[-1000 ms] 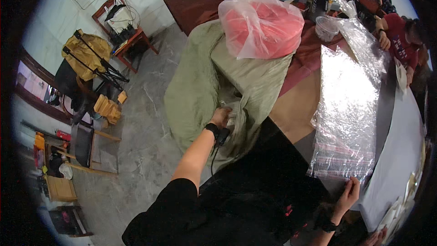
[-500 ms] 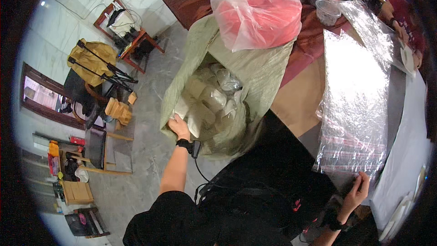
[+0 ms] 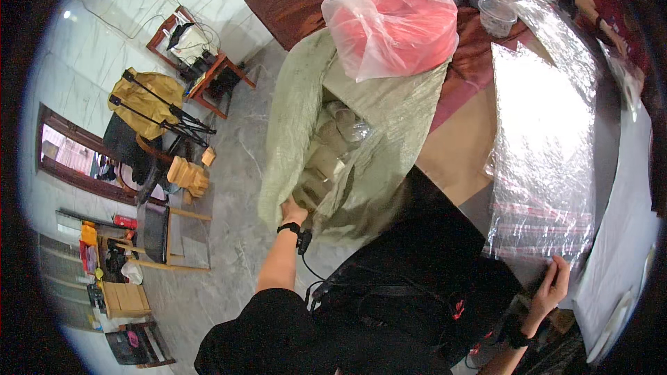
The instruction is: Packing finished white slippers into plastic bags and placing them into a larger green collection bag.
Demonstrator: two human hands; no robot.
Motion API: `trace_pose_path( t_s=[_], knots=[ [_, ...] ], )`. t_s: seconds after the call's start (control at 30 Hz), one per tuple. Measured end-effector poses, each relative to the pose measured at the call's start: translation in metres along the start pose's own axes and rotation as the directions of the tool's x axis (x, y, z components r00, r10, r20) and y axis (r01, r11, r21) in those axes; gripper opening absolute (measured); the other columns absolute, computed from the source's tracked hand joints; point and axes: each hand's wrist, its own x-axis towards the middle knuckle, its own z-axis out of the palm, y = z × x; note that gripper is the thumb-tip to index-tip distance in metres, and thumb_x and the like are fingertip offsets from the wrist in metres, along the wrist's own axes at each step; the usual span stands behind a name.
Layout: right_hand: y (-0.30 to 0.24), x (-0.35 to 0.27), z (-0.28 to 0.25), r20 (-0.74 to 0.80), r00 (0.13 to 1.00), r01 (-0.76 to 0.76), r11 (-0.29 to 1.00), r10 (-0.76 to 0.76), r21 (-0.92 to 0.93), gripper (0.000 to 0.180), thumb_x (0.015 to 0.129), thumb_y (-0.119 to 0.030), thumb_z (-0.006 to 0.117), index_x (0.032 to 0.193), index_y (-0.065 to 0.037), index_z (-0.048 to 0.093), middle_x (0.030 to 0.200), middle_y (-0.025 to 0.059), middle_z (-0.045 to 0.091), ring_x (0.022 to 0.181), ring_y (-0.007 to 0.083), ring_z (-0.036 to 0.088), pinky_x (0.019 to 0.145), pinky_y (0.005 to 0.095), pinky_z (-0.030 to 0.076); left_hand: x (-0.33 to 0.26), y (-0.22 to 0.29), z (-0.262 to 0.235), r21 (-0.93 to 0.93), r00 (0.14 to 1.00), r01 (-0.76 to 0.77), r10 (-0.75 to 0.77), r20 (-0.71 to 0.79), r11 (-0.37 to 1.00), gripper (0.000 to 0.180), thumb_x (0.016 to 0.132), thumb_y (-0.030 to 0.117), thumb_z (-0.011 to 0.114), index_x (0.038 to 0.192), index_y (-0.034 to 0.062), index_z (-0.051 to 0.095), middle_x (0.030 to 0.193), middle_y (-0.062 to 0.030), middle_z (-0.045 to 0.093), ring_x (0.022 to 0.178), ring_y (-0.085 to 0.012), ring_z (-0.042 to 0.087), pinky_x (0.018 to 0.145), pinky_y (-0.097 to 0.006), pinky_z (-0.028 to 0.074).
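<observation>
My left hand [image 3: 294, 212] is at seven o'clock on the mouth of the green sack [image 3: 295, 118]; its fingertips are hidden, so I cannot tell whether they grip anything. My right hand [image 3: 552, 287], fingers bent, is at the six o'clock edge of the shiny plastic bags [image 3: 540, 160]; whether it pinches them, I cannot tell. Clear and pale pieces lie inside the sack. From its mouth, a pink-filled bag [image 3: 392, 35] sits at one o'clock, and a clear tub [image 3: 497, 19] at two, on the tabletop [image 3: 285, 4].
</observation>
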Motion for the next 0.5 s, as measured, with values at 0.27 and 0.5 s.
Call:
trace_pose_path(
  t_s=[0.27,0.5],
  knots=[
    [-0.004,-0.003,-0.001,-0.001,1.000,0.008,1.000,-0.008,-0.021,0.014,0.104,-0.002,0.054,0.110,0.007,0.063,0.099,0.0116,0.065,0.093,0.0203,0.060,0.089,0.0304,0.048,-0.005,-0.025,-0.010,0.372,0.985,-0.040,-0.025,0.168,0.927,0.092,0.089,0.014,0.072,0.165,0.0163,0.021,0.172,-0.0195,0.002,0.158,-0.0405,0.006,0.130,-0.044,0.017],
    [0.001,-0.009,-0.005,-0.026,1.000,0.001,0.999,-0.002,-0.047,0.013,0.104,-0.001,0.054,0.110,0.006,0.063,0.099,0.0127,0.064,0.092,0.0222,0.061,0.088,0.0309,0.048,-0.002,0.030,0.054,0.546,0.772,-0.610,0.274,0.574,0.575,0.088,0.095,0.014,0.060,0.167,0.0191,0.010,0.172,-0.0204,-0.003,0.157,-0.0437,0.008,0.125,-0.056,0.024]
  ],
)
